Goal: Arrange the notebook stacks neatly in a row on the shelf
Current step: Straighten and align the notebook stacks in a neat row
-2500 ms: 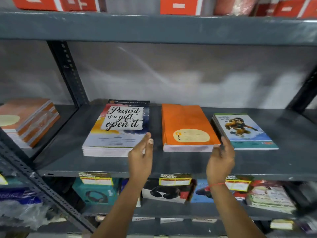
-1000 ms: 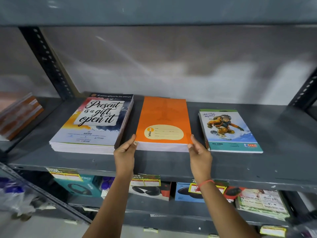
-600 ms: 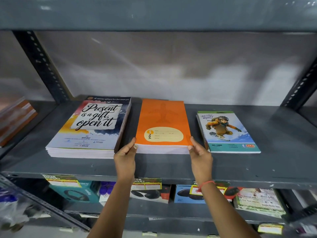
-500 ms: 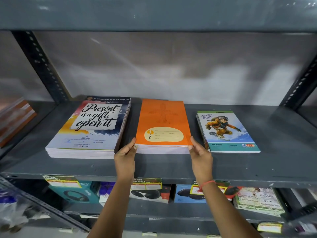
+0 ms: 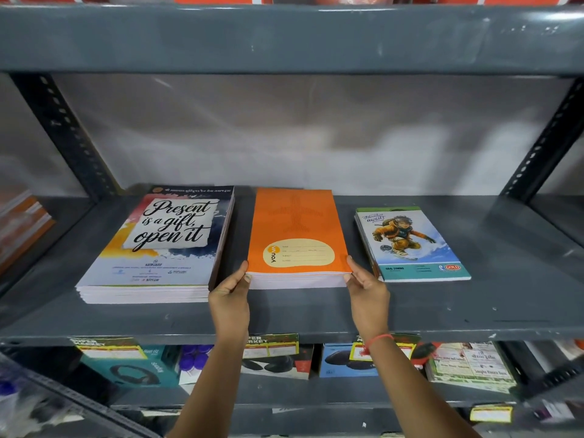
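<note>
Done: three notebook stacks lie in a row on the shelf (image 5: pixel 316 314).
In hand: orange stack (image 5: pixel 297 235), middle; left hand (image 5: pixel 229 295) and right hand (image 5: pixel 368 290) grip pinching its front corners.
Left: squaring quote-cover stack (image 5: pixel 158 248) and snowboarder stack (image 5: pixel 410 245), likely.

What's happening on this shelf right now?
A person is squaring up the middle orange notebook stack on the grey metal shelf, left hand and right hand pressed against its front corners. The larger "Present is a gift" notebook stack lies to its left, the thinner snowboarder-cover notebook stack to its right.
</note>
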Available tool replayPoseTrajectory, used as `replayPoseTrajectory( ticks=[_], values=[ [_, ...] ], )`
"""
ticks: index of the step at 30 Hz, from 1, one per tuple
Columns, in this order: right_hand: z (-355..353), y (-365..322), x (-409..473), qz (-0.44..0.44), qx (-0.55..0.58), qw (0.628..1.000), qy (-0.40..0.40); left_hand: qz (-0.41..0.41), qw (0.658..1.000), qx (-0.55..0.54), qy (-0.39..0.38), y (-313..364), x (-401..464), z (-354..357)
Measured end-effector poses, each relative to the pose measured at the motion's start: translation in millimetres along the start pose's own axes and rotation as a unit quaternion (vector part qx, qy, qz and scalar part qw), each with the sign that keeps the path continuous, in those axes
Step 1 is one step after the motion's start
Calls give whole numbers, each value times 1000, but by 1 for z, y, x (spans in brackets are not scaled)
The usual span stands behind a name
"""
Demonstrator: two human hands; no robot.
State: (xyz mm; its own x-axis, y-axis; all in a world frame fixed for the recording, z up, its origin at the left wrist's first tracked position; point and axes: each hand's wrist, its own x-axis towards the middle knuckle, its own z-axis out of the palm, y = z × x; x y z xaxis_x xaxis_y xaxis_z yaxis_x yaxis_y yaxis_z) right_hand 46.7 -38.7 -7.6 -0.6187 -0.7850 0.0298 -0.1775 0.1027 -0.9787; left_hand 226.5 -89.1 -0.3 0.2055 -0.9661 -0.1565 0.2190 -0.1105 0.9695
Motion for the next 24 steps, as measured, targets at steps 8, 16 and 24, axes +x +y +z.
replayPoseTrajectory(
  ticks=[8, 16, 24],
  values=[
    [1, -1, -2, 0, 8, 1000, 16, -6, 1000, -7, 3, 2, 0, 0],
    [-6, -10, -6, 8, -2, 1000, -14, 51, 993, 90, 55, 5, -16, 7],
    [-77, -12, -6, -136, -47, 974, 177, 316, 916, 217, -118, -18, -73, 78]
  ],
)
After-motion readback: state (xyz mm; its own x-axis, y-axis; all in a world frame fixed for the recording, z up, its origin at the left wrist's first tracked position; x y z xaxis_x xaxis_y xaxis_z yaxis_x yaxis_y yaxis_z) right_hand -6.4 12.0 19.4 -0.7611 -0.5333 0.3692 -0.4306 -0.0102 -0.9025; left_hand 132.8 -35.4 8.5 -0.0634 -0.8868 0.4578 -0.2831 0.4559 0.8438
